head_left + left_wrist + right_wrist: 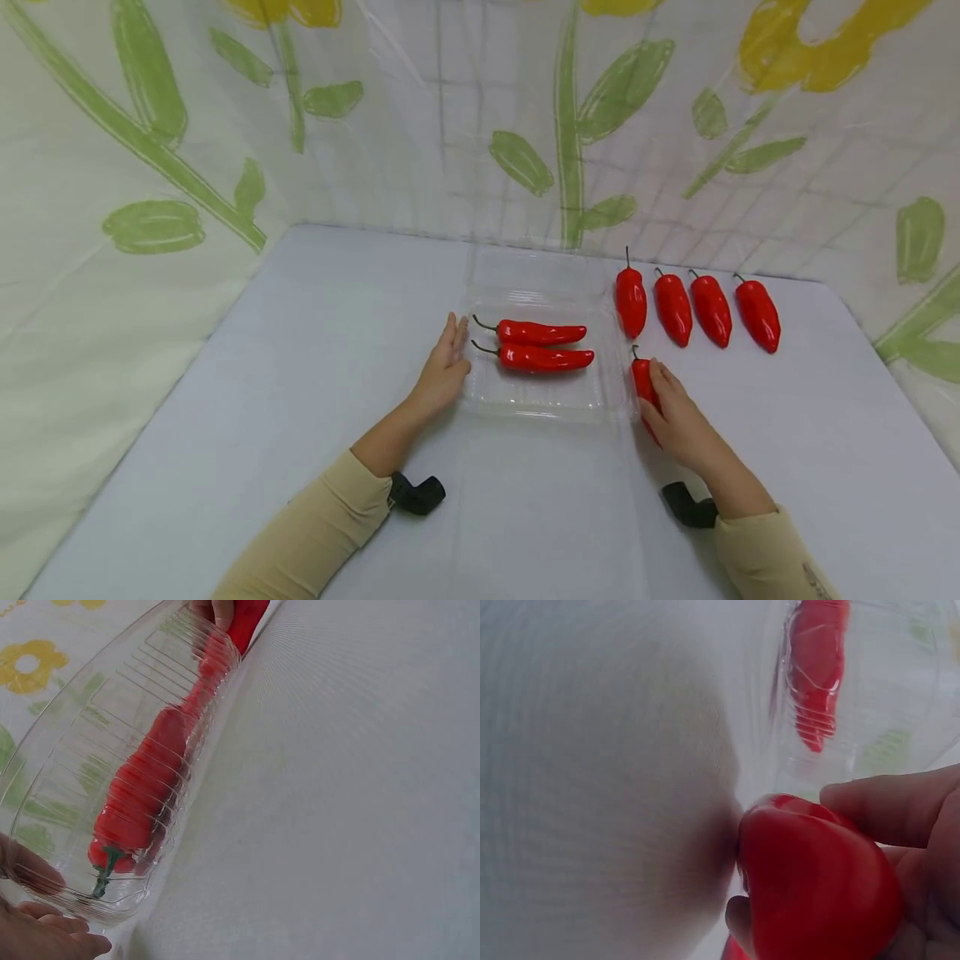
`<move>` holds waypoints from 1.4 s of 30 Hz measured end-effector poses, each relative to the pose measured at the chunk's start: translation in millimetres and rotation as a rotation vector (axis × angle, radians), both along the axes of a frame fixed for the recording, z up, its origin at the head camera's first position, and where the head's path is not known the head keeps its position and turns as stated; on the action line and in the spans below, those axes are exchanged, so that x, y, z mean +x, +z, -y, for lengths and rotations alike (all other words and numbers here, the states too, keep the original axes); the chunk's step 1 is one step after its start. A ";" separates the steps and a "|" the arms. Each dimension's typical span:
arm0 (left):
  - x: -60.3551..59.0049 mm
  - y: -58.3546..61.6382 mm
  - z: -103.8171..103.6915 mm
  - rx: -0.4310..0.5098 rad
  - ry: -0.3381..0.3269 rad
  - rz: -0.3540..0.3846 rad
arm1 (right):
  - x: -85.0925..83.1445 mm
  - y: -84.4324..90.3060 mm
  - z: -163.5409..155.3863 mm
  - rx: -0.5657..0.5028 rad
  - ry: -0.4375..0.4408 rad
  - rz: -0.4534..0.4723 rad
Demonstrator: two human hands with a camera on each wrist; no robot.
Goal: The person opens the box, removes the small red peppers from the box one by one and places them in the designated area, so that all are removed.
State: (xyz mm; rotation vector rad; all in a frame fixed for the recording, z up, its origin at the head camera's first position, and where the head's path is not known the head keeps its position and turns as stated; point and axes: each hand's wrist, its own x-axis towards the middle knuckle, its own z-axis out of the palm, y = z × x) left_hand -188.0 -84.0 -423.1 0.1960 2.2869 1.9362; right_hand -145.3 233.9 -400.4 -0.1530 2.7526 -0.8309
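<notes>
Two red chili peppers (546, 359) lie side by side in a clear plastic container (536, 410), stems to the left. My left hand (441, 371) holds the container's left edge, with the thumb at the rim; the left wrist view shows its fingers (64, 934) low against that end. Just outside the container's right wall, my right hand (678, 421) grips another red chili pepper (642, 379), its stem pointing away from me. In the right wrist view this pepper (817, 885) sits between thumb and fingers, partly hidden by them.
Several more red peppers (711, 310) stand in a row at the back right, stems away from me. A clear plastic flap (536, 271) extends behind the container. White cloth covers the table (337, 333); a flower-patterned curtain (405, 125) hangs behind it.
</notes>
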 end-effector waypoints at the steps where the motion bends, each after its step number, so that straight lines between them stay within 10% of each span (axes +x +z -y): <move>1: 0.1 -0.1 0.6 0.000 0.003 -0.001 | -0.5 -0.3 0.6 -0.002 0.003 0.009; 25: 2.7 4.8 2.5 -0.011 0.007 -0.013 | -8.1 6.5 -5.1 0.015 -0.090 0.023; 42: 1.2 2.8 1.2 -0.006 -0.016 -0.014 | -43.0 60.7 -9.8 -0.111 -0.012 -0.152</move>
